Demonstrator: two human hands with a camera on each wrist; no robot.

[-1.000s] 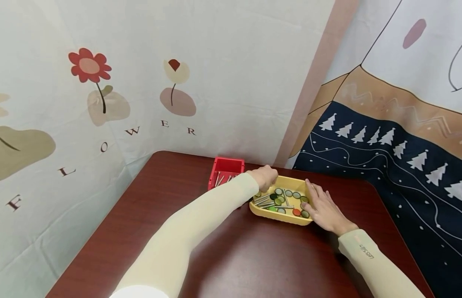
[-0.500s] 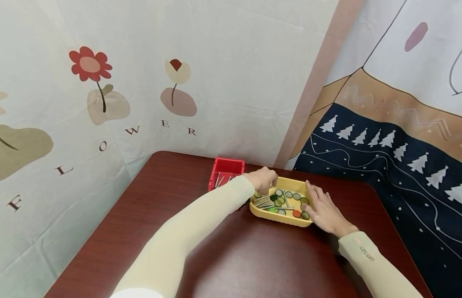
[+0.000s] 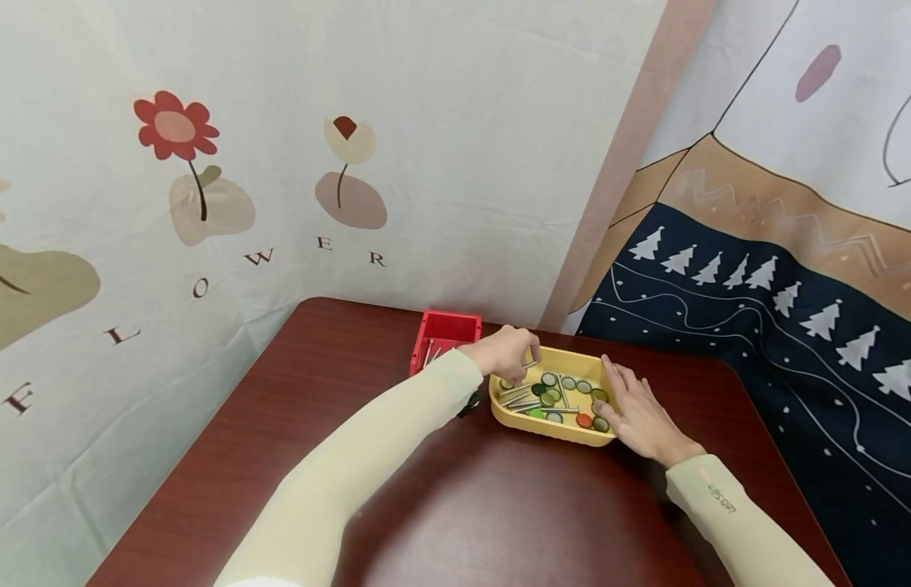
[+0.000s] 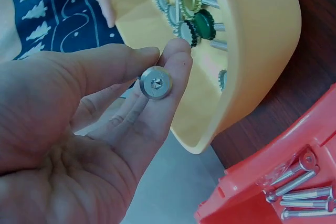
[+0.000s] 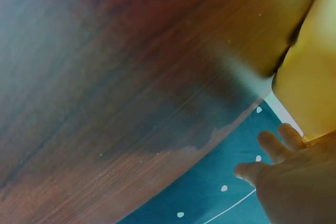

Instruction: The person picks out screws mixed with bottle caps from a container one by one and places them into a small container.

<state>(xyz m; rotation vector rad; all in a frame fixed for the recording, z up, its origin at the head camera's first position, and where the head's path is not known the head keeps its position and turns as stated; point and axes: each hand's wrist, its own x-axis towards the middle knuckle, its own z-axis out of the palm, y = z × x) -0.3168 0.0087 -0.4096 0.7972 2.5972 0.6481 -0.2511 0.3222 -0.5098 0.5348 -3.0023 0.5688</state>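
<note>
**Bolt pinched above the yellow tray**

Here, the left hand [image 3: 505, 352] is pinching a bolt [image 4: 155, 82] between thumb and fingers, its grip narrow around the shank, the hex-socket head facing the left wrist camera at centre frame. In the head view, that hand is hovering at the tray's [image 3: 552, 429] upper left corner, just right of the red bin [image 3: 448, 326]. The right hand [image 3: 635, 412] is lying flat with fingers straight against the tray's right side. Bottle caps [image 3: 549, 398] and more bolts are lying mixed inside the tray. Several bolts [image 4: 297, 189] are lying in the red bin, lower right of the left wrist view. Both containers are sitting on the table [image 3: 499, 514].
</note>
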